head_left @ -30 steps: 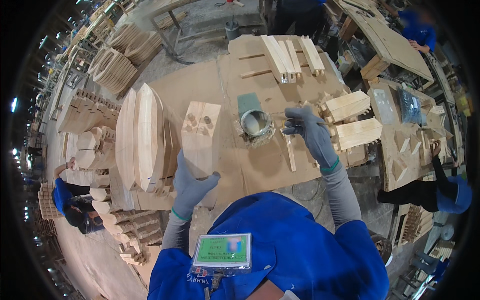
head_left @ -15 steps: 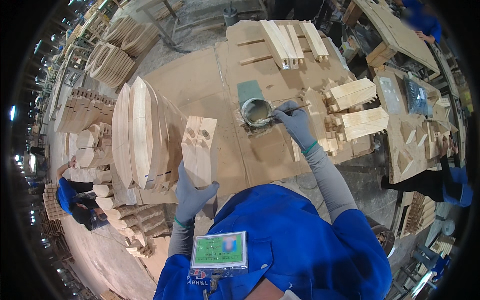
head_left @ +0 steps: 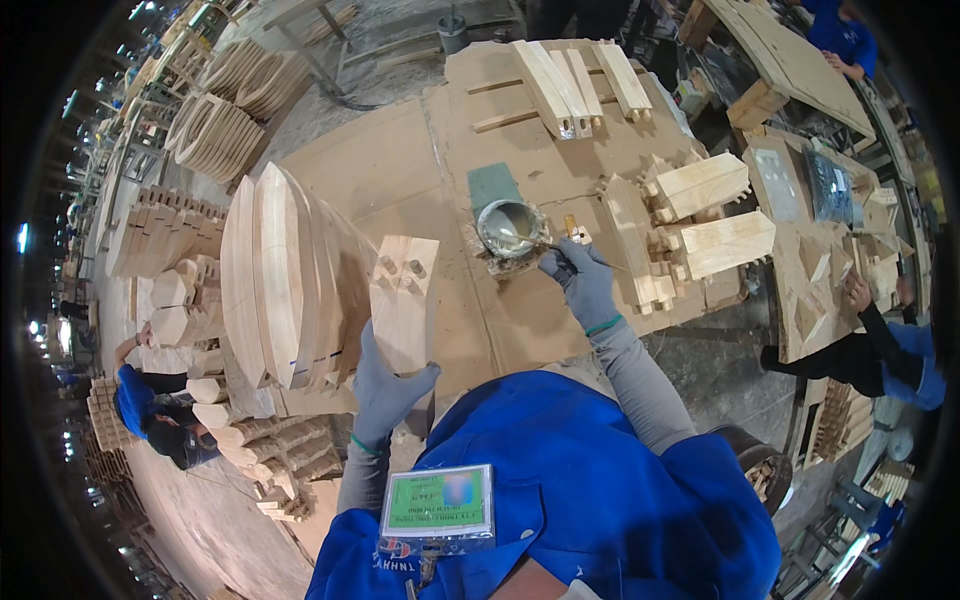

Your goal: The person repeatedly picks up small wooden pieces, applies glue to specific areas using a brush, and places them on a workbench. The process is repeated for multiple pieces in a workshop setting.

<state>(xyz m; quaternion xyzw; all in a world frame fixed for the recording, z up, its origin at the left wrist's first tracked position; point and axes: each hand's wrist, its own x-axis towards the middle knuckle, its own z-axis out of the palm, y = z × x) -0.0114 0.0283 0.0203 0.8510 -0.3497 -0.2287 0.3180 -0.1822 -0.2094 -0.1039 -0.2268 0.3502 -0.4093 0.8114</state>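
Note:
My left hand [head_left: 392,392], in a grey glove, is closed around the lower part of a pale wooden block [head_left: 404,315]. Several short dowels stick out near the block's upper end. Gloved the same way, my right hand [head_left: 582,283] pinches a thin stick [head_left: 540,243]. Its pale, wet-looking tip reaches over a round pot [head_left: 483,226] smeared with a whitish substance; whether the tip has bristles I cannot tell. Just beyond the right fingers lies a small amber-coloured piece [head_left: 571,224] beside a little pale part.
Tall curved wooden pieces [head_left: 280,275] stand close left of the block. Doweled blocks [head_left: 700,188] are stacked at right, longer rails [head_left: 548,92] at the far side. Cardboard [head_left: 375,165] covers the table. A green pad [head_left: 492,186] lies behind the pot. Other people work at both sides.
My right hand has moved slightly nearer and left, drawing the stick's tip up from inside the pot and uncovering the amber piece. The left hand keeps the block almost still.

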